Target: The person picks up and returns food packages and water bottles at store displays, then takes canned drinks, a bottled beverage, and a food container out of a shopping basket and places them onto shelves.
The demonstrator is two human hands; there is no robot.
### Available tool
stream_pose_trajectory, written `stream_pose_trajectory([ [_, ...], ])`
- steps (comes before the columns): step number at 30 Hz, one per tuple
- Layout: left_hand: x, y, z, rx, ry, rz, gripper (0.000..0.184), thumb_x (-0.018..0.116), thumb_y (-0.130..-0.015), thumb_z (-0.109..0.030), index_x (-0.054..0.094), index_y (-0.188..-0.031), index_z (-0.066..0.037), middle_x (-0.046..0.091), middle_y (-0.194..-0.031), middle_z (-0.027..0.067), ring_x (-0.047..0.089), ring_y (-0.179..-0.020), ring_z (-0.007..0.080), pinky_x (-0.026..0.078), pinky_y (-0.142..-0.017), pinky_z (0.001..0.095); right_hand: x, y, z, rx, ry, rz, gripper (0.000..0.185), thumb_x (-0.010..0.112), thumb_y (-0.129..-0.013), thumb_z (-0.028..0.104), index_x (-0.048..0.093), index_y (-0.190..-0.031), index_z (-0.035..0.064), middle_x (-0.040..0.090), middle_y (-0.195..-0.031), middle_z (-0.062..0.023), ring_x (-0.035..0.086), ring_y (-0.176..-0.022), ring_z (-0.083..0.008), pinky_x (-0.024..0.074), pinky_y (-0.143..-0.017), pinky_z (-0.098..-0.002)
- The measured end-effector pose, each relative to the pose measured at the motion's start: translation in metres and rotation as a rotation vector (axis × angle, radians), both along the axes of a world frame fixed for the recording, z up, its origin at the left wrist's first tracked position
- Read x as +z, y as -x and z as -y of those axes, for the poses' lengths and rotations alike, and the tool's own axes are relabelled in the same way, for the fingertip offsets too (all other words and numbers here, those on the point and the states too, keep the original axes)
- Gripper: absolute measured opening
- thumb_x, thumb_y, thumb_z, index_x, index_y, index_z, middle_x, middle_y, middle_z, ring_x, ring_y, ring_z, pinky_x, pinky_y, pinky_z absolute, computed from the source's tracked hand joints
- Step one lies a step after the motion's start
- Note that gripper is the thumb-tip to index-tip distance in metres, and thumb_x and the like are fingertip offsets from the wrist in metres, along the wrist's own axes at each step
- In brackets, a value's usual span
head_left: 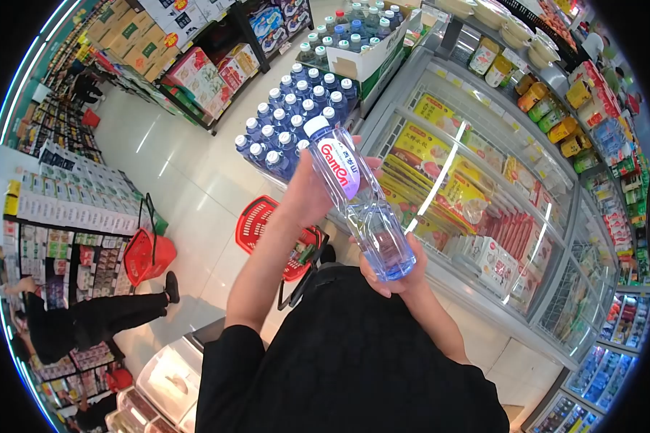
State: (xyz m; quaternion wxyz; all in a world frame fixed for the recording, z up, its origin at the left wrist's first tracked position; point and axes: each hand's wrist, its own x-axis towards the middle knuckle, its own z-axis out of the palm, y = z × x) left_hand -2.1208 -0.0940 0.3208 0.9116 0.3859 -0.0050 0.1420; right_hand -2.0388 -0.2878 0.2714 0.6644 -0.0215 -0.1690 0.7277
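Note:
A clear water bottle (pixel 379 224) with a white cap and a pink-and-white Ganten label is held tilted in front of my chest. My left hand (pixel 310 189) is wrapped round its upper part near the label, some fingers showing on the far side. Lower down, my right hand (pixel 406 270) grips the bottle close to its base. Beyond the bottle stands a block of several white-capped water bottles (pixel 289 115) of similar look, packed together on the floor.
A glass-topped freezer (pixel 477 209) with yellow food packs runs along the right. Close to my legs sits a red shopping basket (pixel 256 216); another red basket (pixel 149 256) is further left, near a person in black (pixel 87 317). A white carton of bottles (pixel 361 61) stands behind the bottle block.

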Motion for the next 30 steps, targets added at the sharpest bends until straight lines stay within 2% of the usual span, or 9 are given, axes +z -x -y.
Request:
stream_pose_trajectory([
  [5, 0.006, -0.007, 0.005, 0.332, 0.018, -0.251, 0.058, 0.049, -0.086, -0.045, 0.044, -0.122, 0.000, 0.057, -0.111, 0.0220, 0.057, -0.105, 0.0336, 0.047, -0.088, 0.0452, 0.010, -0.002, -0.005, -0.117, 0.293, 0.303, 0.080, 0.043, -0.086, 0.059, 0.028, -0.135, -0.0024, 0.058, -0.086, -0.0192, 0.058, -0.053, -0.0237, 0.0485, -0.047, -0.0312],
  [6, 0.007, -0.008, 0.003, 0.416, 0.010, -0.307, 0.047, 0.051, -0.087, -0.041, 0.050, -0.112, -0.001, 0.061, -0.101, 0.0149, 0.062, -0.094, 0.0262, 0.050, -0.079, 0.0377, 0.007, -0.001, -0.006, -0.122, 0.297, 0.302, 0.080, 0.043, -0.086, 0.059, 0.028, -0.135, -0.0024, 0.058, -0.086, -0.0192, 0.058, -0.053, -0.0237, 0.0485, -0.047, -0.0312],
  [11, 0.013, -0.018, -0.001, 0.682, -0.217, -0.403, 0.025, 0.061, -0.086, -0.023, 0.054, -0.100, -0.002, 0.058, -0.084, 0.0024, 0.057, -0.072, 0.0097, 0.046, -0.064, 0.0255, 0.012, 0.012, -0.021, -0.617, 0.351, 1.339, 0.062, 0.058, -0.088, 0.031, 0.031, -0.137, 0.0050, 0.057, -0.098, -0.0116, 0.059, -0.081, -0.0173, 0.0488, -0.061, -0.0280],
  [15, 0.003, -0.012, 0.000, 0.641, -0.260, -0.521, 0.042, 0.052, -0.091, -0.039, 0.049, -0.112, -0.003, 0.060, -0.097, 0.0074, 0.060, -0.081, 0.0143, 0.048, -0.073, 0.0275, 0.009, 0.010, -0.015, -0.327, 0.488, 1.099, 0.064, 0.057, -0.087, 0.033, 0.030, -0.138, 0.0061, 0.057, -0.098, -0.0120, 0.058, -0.079, -0.0177, 0.0490, -0.056, -0.0266],
  [17, 0.005, -0.002, -0.004, 0.386, 0.031, -0.334, 0.063, 0.032, -0.093, -0.057, 0.043, -0.122, -0.002, 0.058, -0.110, 0.0131, 0.060, -0.095, 0.0201, 0.045, -0.085, 0.0337, 0.003, 0.010, -0.014, -0.333, 0.302, 0.256, 0.070, 0.056, -0.084, 0.041, 0.030, -0.136, 0.0021, 0.058, -0.091, -0.0161, 0.057, -0.061, -0.0191, 0.0474, -0.045, -0.0258],
  [18, -0.001, 0.000, -0.005, 0.333, 0.066, -0.338, 0.072, 0.014, -0.092, -0.060, 0.039, -0.127, -0.002, 0.054, -0.120, 0.0193, 0.057, -0.106, 0.0302, 0.041, -0.095, 0.0410, -0.003, 0.006, -0.014, -0.331, 0.302, 0.259, 0.070, 0.056, -0.084, 0.041, 0.030, -0.136, 0.0021, 0.058, -0.091, -0.0161, 0.057, -0.061, -0.0191, 0.0474, -0.045, -0.0258],
  [20, -0.008, -0.001, -0.003, 0.249, 0.147, -0.275, 0.073, 0.014, -0.093, -0.060, 0.037, -0.129, -0.001, 0.053, -0.121, 0.0192, 0.056, -0.107, 0.0306, 0.040, -0.096, 0.0416, -0.015, 0.000, -0.016, -0.101, 0.119, -0.005, 0.077, 0.053, -0.081, 0.050, 0.032, -0.134, -0.0016, 0.057, -0.083, -0.0211, 0.052, -0.045, -0.0212, 0.0442, -0.037, -0.0266],
  [26, -0.022, -0.008, 0.008, 0.202, 0.097, -0.145, 0.046, 0.056, -0.089, -0.030, 0.047, -0.121, 0.003, 0.058, -0.112, 0.0165, 0.060, -0.099, 0.0245, 0.047, -0.090, 0.0401, -0.010, -0.001, -0.023, -0.008, -0.028, 0.041, 0.081, 0.052, -0.079, 0.057, 0.035, -0.131, -0.0035, 0.058, -0.082, -0.0211, 0.054, -0.046, -0.0230, 0.0477, -0.041, -0.0286],
  [30, -0.012, -0.005, 0.002, 0.314, -0.060, -0.225, 0.043, 0.057, -0.089, -0.027, 0.046, -0.119, 0.003, 0.060, -0.108, 0.0136, 0.061, -0.094, 0.0199, 0.049, -0.085, 0.0352, -0.007, 0.002, -0.024, -0.305, 0.286, 0.480, 0.082, 0.062, -0.075, 0.053, 0.037, -0.129, -0.0027, 0.060, -0.091, -0.0207, 0.063, -0.070, -0.0276, 0.0534, -0.060, -0.0360],
])
